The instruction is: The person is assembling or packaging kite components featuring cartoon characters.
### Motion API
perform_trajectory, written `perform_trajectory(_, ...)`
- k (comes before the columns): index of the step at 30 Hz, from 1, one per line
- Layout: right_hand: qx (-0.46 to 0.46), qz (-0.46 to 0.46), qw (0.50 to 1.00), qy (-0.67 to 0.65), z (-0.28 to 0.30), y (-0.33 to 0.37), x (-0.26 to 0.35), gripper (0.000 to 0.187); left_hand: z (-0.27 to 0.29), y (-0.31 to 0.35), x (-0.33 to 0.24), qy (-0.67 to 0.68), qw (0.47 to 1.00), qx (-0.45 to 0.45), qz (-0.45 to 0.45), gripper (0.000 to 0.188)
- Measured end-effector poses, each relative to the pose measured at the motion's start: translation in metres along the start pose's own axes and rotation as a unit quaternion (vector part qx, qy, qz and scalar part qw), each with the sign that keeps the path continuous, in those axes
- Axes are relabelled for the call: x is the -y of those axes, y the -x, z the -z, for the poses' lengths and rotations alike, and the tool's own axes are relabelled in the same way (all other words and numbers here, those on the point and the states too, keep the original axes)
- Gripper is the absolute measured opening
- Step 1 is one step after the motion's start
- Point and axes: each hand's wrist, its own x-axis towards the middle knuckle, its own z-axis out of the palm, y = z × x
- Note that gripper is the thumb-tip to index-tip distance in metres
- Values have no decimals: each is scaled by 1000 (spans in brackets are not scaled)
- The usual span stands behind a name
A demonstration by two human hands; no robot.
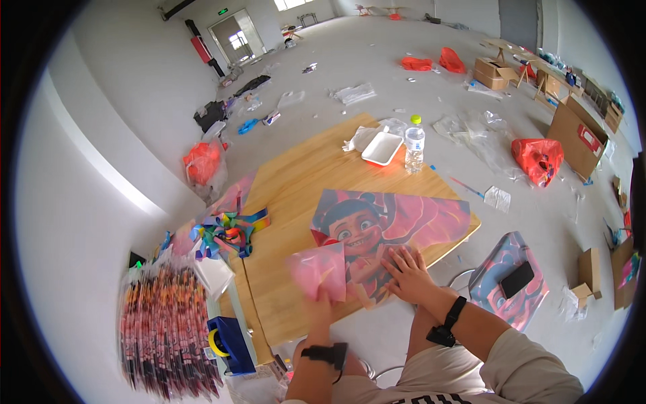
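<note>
A glossy printed sheet (417,219) with a cartoon figure on a pink and red ground lies across the near right part of a wooden table (289,182). My right hand (407,276) rests flat on its lower part, fingers spread. At the sheet's left end my left hand (323,299) grips the near edge of a pink flap (319,266). That hand and the flap's left side are smeared by motion. Whether the flap is folded over from the sheet or a separate piece is hard to tell. Each wrist wears a black strap with a small device.
Colourful ribbons (229,236) lie at the table's left edge, above a stack of bagged prints (165,330) and a blue tape dispenser (232,343). A white tray (383,148) and a water bottle (415,145) stand at the far edge. A phone (517,280) lies on a print-covered stool (501,262).
</note>
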Motion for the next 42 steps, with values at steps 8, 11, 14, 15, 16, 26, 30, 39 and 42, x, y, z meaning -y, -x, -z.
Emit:
perform_trajectory(8, 1, -12, 1000, 5, -1, 3, 4, 69, 97, 21, 29, 61, 962, 18, 265, 49)
perform_trajectory(11, -7, -7, 1000, 18, -1, 3, 4, 69, 123, 25, 14, -179, 911, 199, 313, 37)
perform_trajectory(14, -42, -2, 999, 18, 2, 3, 6, 67, 111, 41, -25, -313, 835, 299, 340, 39)
perform_trajectory(15, -44, -2, 999, 18, 3, 3, 6, 67, 103, 45, -36, -309, 863, 304, 259, 40)
perform_trajectory(16, -45, -2, 999, 19, 4, 3, 7, 68, 92, 50, -45, -300, 886, 307, 177, 41)
perform_trajectory(26, -40, -1, 999, 28, -2, -12, 12, 69, -57, 26, -32, -526, 807, 114, -244, 73)
perform_trajectory(30, -66, 11, 997, 28, 9, -20, 24, 67, -54, 10, -18, -538, 807, 110, -217, 82)
perform_trajectory(39, -64, 32, 997, -18, 7, -25, 20, 62, -44, -26, -14, -539, 801, 127, -228, 81)
perform_trajectory(42, -67, 60, 996, -21, 6, -24, 21, 58, -40, -41, -22, -524, 810, 163, -207, 81)
